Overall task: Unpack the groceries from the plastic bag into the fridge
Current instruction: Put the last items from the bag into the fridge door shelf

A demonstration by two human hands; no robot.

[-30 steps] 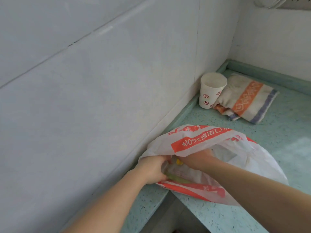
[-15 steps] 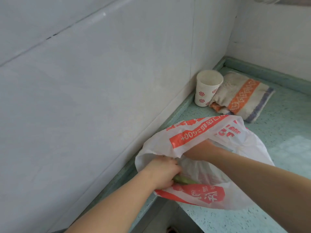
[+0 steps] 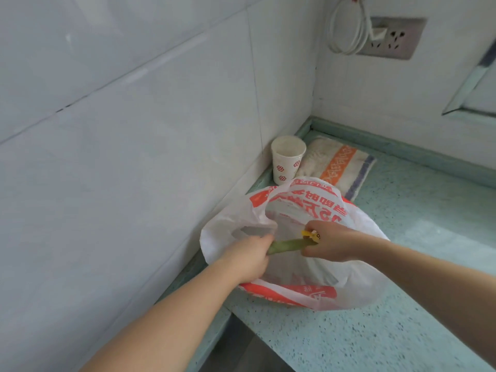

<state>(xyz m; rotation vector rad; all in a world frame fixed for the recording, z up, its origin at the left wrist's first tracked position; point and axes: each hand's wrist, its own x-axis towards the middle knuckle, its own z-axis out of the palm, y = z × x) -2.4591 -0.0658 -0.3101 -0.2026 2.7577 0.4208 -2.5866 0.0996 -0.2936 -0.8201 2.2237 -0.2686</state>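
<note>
From the head cam we count one plastic bag (image 3: 308, 264), white with orange-red print, sitting on the speckled teal counter (image 3: 402, 304) right by the tiled wall (image 3: 120, 157), mouth open toward us. One green vegetable stalk (image 3: 288, 245) is up at the bag's mouth, stretched between both hands. Our left hand (image 3: 248, 260) is curled around its near end, and seems to have a bit of the bag's rim bunched in there too. Our right hand (image 3: 332, 244) grips the far end, with one small yellow thing (image 3: 311, 234) poking out by the fingers; can't tell what it is.

Other stuff: one paper cup (image 3: 287, 159) with red flower marks stands upright in the corner, just beside one folded towel (image 3: 338, 165) with orange and purple stripes. Both sit just behind the bag. On the back wall there's one outlet plate (image 3: 394, 38) with a coiled white cable (image 3: 346, 28) hanging next to it. Fridge isn't in the shot.
</note>
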